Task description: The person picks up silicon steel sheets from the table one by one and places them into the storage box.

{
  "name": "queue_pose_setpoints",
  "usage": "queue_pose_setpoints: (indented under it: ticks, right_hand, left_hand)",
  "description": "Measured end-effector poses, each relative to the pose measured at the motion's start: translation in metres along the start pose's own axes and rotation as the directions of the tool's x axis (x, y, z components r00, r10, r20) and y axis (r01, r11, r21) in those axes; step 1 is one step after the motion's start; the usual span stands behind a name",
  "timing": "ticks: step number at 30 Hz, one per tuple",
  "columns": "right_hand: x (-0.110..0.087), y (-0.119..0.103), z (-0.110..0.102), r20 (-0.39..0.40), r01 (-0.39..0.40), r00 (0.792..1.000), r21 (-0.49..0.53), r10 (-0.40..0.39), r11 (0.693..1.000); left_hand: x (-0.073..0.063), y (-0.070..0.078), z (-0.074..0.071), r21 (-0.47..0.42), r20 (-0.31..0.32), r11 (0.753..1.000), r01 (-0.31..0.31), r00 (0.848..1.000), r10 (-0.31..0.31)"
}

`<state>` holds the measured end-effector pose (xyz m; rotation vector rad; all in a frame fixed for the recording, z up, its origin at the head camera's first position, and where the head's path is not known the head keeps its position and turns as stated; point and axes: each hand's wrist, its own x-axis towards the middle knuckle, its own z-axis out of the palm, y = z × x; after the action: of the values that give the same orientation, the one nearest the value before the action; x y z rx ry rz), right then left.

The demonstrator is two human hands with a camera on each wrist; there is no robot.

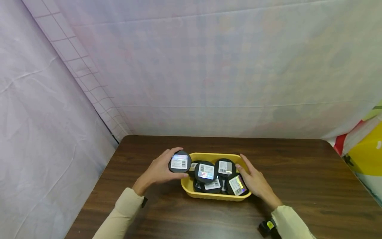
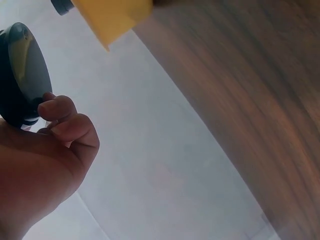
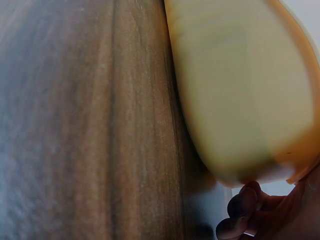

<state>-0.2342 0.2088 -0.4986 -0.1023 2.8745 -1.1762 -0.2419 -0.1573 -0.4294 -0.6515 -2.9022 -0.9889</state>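
In the head view my left hand (image 1: pixel 160 170) grips a round black tub (image 1: pixel 179 162) between thumb and fingers, its white barcode label facing up. This tub is held at the left end of a yellow plastic basket (image 1: pixel 215 196). The left wrist view shows the tub (image 2: pixel 31 70) side-on, with curled fingers (image 2: pixel 75 127) beside it. Several similar black tubs (image 1: pixel 206 172) lie piled in the basket. My right hand (image 1: pixel 258 183) holds the basket's right end, thumb over the rim; in the right wrist view its fingers (image 3: pixel 243 202) curl against the outside wall.
The basket stands on a dark brown wooden table (image 1: pixel 310 179). White sheets (image 1: pixel 221 73) hang behind the table and along its left side. A yellow, red and white item (image 1: pixel 365 149) lies past the right edge. Each wrist wears a dark strap.
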Motion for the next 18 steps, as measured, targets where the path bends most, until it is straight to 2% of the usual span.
queue_pose_setpoints:
  ticks: [18]
  right_hand:
    - [-0.001,0.002,0.0,0.004,-0.011,1.0,0.003,0.011,1.0]
  left_hand:
    - [0.012,0.019,0.01,0.001,0.004,0.998,-0.065,0.998,0.065]
